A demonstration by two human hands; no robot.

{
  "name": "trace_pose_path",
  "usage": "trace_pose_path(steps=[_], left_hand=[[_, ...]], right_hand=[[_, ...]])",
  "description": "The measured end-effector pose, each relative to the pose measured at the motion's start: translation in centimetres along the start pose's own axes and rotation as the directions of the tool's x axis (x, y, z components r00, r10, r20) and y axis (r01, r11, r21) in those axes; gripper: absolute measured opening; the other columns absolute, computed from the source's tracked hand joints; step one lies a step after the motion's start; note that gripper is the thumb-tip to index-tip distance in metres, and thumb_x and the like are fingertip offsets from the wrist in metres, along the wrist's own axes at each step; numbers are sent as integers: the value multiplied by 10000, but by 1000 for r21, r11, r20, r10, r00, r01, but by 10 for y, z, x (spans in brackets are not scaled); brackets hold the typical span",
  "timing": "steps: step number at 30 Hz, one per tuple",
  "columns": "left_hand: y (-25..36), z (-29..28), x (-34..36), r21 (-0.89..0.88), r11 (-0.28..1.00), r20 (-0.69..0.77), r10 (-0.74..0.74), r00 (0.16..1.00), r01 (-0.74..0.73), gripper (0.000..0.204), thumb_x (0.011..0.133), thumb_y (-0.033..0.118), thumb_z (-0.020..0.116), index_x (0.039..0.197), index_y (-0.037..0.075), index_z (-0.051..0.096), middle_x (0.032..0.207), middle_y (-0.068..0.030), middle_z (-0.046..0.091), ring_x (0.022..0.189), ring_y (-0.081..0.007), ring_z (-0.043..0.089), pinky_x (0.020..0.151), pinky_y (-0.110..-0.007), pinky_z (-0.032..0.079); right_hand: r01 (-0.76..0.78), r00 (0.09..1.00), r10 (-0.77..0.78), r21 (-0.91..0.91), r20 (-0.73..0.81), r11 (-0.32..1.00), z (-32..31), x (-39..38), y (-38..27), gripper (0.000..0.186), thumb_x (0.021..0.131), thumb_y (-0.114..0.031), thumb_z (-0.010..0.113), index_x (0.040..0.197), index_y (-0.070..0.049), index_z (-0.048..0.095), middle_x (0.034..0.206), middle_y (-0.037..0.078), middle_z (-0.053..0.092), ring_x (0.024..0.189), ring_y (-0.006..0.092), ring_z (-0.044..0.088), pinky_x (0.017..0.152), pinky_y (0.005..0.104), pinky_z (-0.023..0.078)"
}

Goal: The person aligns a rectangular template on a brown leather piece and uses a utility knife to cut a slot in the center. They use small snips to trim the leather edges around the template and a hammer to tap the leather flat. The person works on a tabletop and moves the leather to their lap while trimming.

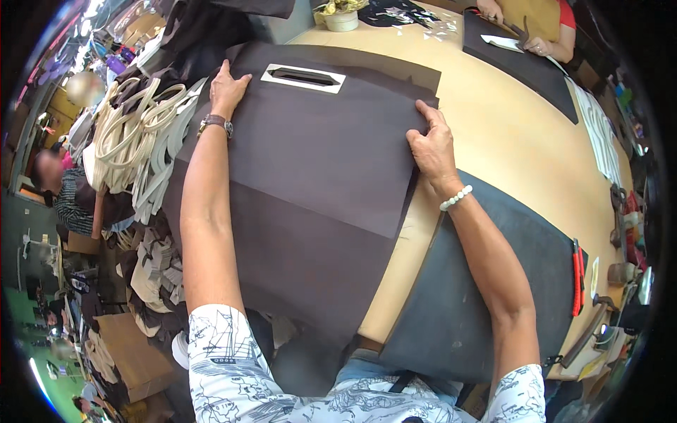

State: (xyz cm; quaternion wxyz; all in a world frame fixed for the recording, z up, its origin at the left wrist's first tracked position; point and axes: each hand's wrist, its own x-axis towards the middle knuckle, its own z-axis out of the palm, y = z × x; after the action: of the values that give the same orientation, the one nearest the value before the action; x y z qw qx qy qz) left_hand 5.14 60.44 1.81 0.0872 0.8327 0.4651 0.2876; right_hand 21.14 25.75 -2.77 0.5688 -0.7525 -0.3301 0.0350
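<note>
Spread in front of me is a large dark brown sheet (317, 155), stacked or folded in layers, its near part hanging past the table's front edge. Toward its far end lies a small white rectangular piece (271, 73) with a long dark six-sided shape in its middle. My left hand (227, 92) rests on the sheet's far left corner, thumb and forefinger spread. At the right edge, my right hand (434, 144) touches the sheet with thumb and forefinger apart. Whether the hidden fingers reach under the edge is not visible.
A black cutting mat (479, 282) lies right on the pale table (508, 162), with a red-handled tool (578, 278) at its edge. Bundles of cream strips (134, 134) hang at left. A potted plant (342, 20) stands far back. Another person's hands (539, 46) work at far right.
</note>
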Motion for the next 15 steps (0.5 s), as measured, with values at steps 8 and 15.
trace_pose_path(steps=[8,15], left_hand=[[-11,22,6,86,996,16,-10,1000,9,793,732,328,703,1387,47,354,1237,-241,540,1168,-357,513,988,-395,399],[-1,36,-8,22,998,-119,63,991,-60,831,795,374,651,1420,18,234,1273,-269,491,1187,-385,473,999,-411,377]], right_hand=[[-20,990,34,-99,138,995,2,3,1,624,703,-62,521,1288,123,407,1308,278,442,1229,370,436,1044,340,336],[-42,988,67,-174,142,984,1,4,-2,668,705,-104,525,1309,135,369,1333,293,412,1257,384,402,1052,333,324]])
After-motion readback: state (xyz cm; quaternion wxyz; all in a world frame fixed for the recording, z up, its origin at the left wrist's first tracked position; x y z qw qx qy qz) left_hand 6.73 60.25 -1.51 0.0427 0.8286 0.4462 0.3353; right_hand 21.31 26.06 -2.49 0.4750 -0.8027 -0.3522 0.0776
